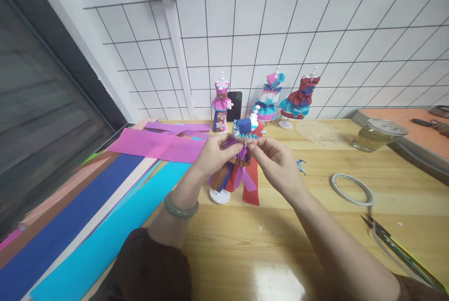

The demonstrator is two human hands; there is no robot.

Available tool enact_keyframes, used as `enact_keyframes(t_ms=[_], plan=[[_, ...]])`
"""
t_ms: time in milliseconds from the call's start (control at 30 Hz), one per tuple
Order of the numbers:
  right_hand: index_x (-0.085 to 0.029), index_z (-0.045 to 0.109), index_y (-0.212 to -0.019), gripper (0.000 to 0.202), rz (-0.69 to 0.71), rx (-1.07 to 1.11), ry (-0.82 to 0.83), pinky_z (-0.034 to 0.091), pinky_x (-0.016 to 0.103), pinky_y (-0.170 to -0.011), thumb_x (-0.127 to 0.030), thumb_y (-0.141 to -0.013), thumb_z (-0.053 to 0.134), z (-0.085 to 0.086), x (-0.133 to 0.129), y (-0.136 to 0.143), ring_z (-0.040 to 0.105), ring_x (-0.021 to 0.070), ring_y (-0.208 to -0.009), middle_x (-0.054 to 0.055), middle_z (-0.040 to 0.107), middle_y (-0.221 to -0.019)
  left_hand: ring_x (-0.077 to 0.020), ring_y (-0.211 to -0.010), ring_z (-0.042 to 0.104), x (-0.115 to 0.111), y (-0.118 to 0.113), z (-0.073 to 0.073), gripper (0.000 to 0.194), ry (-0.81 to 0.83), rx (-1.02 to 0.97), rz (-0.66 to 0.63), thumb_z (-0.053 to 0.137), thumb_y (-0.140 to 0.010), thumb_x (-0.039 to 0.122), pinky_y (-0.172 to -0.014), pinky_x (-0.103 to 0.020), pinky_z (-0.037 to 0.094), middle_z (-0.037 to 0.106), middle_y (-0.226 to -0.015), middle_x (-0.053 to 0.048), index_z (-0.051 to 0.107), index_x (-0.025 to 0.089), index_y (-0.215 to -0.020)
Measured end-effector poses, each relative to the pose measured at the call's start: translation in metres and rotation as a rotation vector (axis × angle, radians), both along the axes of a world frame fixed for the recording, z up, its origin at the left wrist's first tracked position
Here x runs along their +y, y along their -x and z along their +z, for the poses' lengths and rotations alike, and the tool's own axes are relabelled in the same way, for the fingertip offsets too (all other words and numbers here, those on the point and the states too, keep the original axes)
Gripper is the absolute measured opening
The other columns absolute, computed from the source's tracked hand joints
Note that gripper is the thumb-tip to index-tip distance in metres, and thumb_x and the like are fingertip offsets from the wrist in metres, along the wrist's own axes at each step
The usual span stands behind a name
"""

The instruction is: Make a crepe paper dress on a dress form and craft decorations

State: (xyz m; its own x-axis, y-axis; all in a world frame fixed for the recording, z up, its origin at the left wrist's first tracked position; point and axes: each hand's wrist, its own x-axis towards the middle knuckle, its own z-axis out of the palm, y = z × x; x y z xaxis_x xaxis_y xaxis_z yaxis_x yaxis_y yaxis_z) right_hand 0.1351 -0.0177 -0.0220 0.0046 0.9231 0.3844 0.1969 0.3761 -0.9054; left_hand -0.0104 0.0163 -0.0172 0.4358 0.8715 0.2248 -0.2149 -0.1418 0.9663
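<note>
A small white dress form on a round white base stands in front of me, wearing a blue, white and red paper top and a skirt of brown, blue, red and pink strips. At its waist, my left hand pinches gathered purple paper from the left, thumb and fingers closed. My right hand pinches the same waist area from the right, its thumb and forefinger almost meeting the left thumb. Part of the waist is hidden behind the fingers.
Coloured paper strips cover the left side. Behind stand three dressed forms and a phone. To the right are a tape roll, scissors, a cup of yellowish liquid and an orange board.
</note>
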Motion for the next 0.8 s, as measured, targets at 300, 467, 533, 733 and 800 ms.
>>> enact_keyframes(t_ms=[300,467,533,733,800], plan=[[-0.016,0.055,-0.075,0.018,0.016,0.010,0.014,0.045,0.026,-0.061,-0.033,-0.081,0.053,0.0024,-0.0015,0.0009,0.056,0.0137,-0.064,0.002,0.058,-0.069,-0.0190,-0.076,0.063,0.0029,0.0008,-0.0036,0.033,0.052,-0.026,-0.010,0.060,-0.073,0.034,-0.061,-0.031,0.055,0.065,-0.092,-0.009,0.059,0.014,-0.099],[-0.017,0.055,-0.076,0.014,-0.016,-0.050,-0.029,0.045,0.026,-0.063,-0.030,-0.082,0.051,0.0011,-0.0011,-0.0016,0.056,0.0140,-0.066,0.002,0.058,-0.070,-0.0176,-0.073,0.063,0.0045,-0.0006,-0.0055,0.032,0.040,-0.034,0.033,0.062,-0.071,0.035,-0.060,-0.029,0.054,0.065,-0.089,-0.008,0.060,0.013,-0.094],[-0.017,0.054,-0.076,0.014,-0.044,-0.095,-0.051,0.045,0.027,-0.064,-0.029,-0.083,0.049,0.0004,-0.0014,-0.0018,0.057,0.0145,-0.067,0.002,0.059,-0.071,-0.0170,-0.071,0.063,0.0052,-0.0008,-0.0060,0.030,0.037,-0.022,0.054,0.061,-0.071,0.034,-0.060,-0.028,0.054,0.065,-0.087,-0.008,0.061,0.013,-0.093],[-0.018,0.054,-0.075,0.012,-0.122,-0.221,-0.109,0.045,0.028,-0.066,-0.027,-0.082,0.050,0.0013,-0.0022,-0.0008,0.057,0.0153,-0.068,0.003,0.060,-0.071,-0.0195,-0.080,0.062,0.0035,-0.0007,-0.0038,0.026,0.029,-0.014,0.013,0.061,-0.072,0.030,-0.064,-0.030,0.054,0.065,-0.089,-0.009,0.061,0.012,-0.091],[-0.018,0.054,-0.072,0.013,-0.148,-0.241,-0.126,0.044,0.028,-0.065,-0.026,-0.082,0.050,0.0018,-0.0018,-0.0013,0.056,0.0150,-0.067,0.003,0.059,-0.069,-0.0209,-0.086,0.061,0.0026,0.0001,-0.0024,0.027,0.026,-0.014,-0.019,0.061,-0.073,0.028,-0.068,-0.031,0.054,0.064,-0.093,-0.010,0.060,0.011,-0.094]])
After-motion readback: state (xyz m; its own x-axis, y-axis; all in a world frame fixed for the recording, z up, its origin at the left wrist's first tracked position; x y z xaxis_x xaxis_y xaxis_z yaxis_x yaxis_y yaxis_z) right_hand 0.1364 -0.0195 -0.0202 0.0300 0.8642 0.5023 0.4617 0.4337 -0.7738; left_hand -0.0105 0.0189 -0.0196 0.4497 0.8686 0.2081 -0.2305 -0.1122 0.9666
